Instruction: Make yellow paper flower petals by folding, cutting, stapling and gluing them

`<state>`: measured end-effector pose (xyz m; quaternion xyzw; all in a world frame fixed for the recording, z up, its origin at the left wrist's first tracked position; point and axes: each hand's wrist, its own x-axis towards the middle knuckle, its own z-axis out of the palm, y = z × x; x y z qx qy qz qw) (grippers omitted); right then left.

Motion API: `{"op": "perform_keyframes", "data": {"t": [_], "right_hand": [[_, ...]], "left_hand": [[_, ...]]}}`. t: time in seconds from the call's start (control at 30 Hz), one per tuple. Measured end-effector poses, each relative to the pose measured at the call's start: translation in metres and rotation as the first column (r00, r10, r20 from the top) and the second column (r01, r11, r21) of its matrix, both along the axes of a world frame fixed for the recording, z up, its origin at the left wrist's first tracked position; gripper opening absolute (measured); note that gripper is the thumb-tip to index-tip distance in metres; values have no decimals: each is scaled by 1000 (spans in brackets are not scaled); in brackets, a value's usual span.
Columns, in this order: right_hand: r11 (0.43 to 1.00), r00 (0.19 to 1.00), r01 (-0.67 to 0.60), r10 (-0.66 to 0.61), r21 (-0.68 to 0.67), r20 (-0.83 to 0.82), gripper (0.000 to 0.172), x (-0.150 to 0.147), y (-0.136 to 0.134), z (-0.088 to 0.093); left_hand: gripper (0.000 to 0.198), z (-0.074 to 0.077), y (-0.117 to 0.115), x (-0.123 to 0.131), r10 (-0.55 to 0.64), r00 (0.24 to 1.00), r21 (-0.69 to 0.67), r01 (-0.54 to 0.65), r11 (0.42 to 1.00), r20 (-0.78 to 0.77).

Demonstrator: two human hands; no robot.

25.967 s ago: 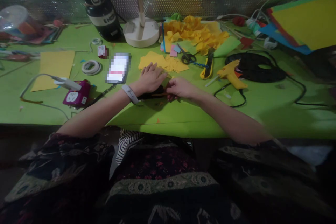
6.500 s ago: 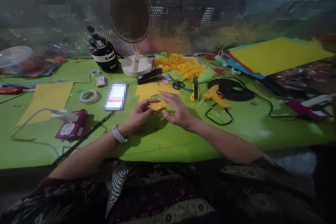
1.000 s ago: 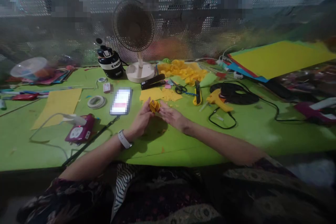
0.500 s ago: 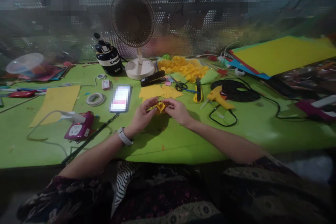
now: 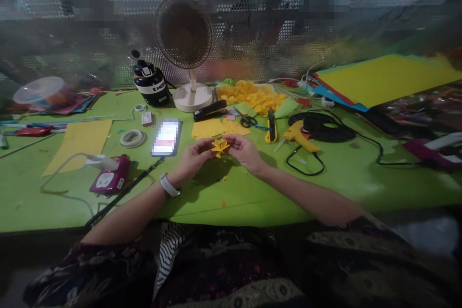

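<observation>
Between my hands is a small yellow paper flower (image 5: 220,147), its folded petals spread and facing up. My left hand (image 5: 197,156) pinches its left side between thumb and fingers. On the opposite side my right hand (image 5: 244,153) grips the petals, its fingertips partly hidden behind the paper. Both hands are just above the green table (image 5: 252,202). Yellow paper pieces (image 5: 208,128) lie right behind the flower. Beyond them, scissors (image 5: 249,121) and a yellow cutter knife (image 5: 272,127) rest near a heap of yellow paper petals (image 5: 254,96).
A yellow glue gun (image 5: 301,136) with its cord lies to the right. On the left are a phone (image 5: 166,137), a tape roll (image 5: 132,138) and a purple power adapter (image 5: 110,175). A fan (image 5: 193,96), bottle (image 5: 150,87) and stapler (image 5: 210,110) stand or lie behind.
The yellow paper flower has turned in my fingers, and its petals now show more widely spread. A small yellow scrap now shows on the table below it. The view has shifted slightly.
</observation>
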<state>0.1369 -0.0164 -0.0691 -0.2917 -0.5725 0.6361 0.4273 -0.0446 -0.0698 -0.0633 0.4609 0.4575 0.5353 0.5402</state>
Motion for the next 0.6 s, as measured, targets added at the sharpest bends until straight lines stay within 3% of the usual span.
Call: {"op": "perform_keyframes", "data": {"t": [0.6], "right_hand": [[995, 996, 91, -91, -44, -2, 20, -3, -3, 0]], "left_hand": [[22, -4, -3, 3, 34, 999, 21, -35, 999, 38]]}}
